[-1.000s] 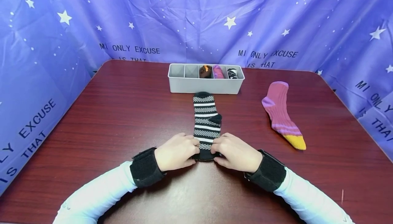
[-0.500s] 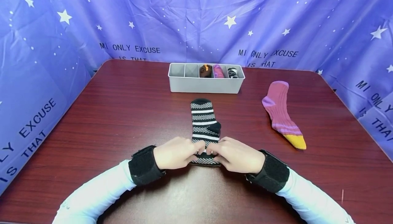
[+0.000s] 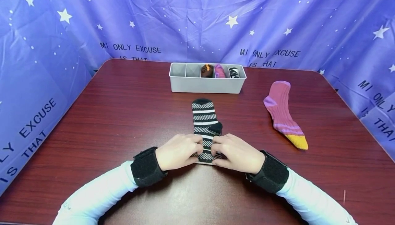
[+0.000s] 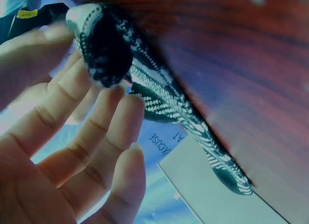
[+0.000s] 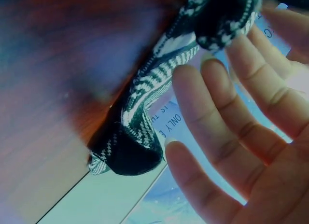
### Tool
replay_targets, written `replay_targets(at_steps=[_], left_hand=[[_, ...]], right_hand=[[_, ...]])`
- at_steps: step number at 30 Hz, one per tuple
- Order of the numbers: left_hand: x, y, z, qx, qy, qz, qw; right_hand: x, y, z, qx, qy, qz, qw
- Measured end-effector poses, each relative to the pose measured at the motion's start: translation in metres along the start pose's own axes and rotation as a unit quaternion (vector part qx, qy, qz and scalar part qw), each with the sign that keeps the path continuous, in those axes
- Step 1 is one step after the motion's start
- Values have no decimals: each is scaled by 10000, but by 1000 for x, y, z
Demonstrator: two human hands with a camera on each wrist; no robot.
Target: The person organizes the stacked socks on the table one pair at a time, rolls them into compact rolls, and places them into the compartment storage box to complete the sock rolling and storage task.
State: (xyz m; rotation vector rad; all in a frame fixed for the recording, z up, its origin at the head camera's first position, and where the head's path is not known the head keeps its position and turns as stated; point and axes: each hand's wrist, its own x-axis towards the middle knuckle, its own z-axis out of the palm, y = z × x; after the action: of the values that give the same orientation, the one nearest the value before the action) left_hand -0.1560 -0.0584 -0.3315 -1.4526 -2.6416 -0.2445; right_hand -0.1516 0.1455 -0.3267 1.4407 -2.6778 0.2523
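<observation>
A black sock (image 3: pixel 203 117) with white and grey stripes lies lengthwise on the table, its heel patch pointing right. Its near end is turned up into a thick fold (image 4: pixel 107 48), which stands off the table in the left wrist view. My left hand (image 3: pixel 179 152) pinches the left side of this fold between thumb and fingers. Opposite it, my right hand (image 3: pixel 239 153) pinches the right side, with the rolled end (image 5: pixel 224 21) at its thumb and index finger in the right wrist view. The other fingers of both hands are loosely bent beside the sock.
Beyond the sock stands a grey divided box (image 3: pixel 206 85). Its right compartments hold a brown bundle (image 3: pixel 206 71), a pink bundle (image 3: pixel 219 71) and a black-and-white bundle (image 3: pixel 234 73). A pink sock (image 3: pixel 281 115) with a yellow toe lies flat at the right.
The sock's black near end has been folded over, and its far end has slid toward me, away from the box. My hands came together over the fold, then moved slightly apart.
</observation>
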Motion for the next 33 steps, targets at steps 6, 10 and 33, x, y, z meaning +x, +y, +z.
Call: replay_targets(at_steps=[6,10,33], left_hand=[[0,-1,0,170,-198,-26,9997],[0,-2,1,307,29,17,9995],[-2,-5,-3,-593,-310,-252,9974]], right_hand=[[0,0,0,-47,-210,116,9997],[0,2,2,-74,-54,64,9999],[-2,4,-1,342,-402,36,9986]])
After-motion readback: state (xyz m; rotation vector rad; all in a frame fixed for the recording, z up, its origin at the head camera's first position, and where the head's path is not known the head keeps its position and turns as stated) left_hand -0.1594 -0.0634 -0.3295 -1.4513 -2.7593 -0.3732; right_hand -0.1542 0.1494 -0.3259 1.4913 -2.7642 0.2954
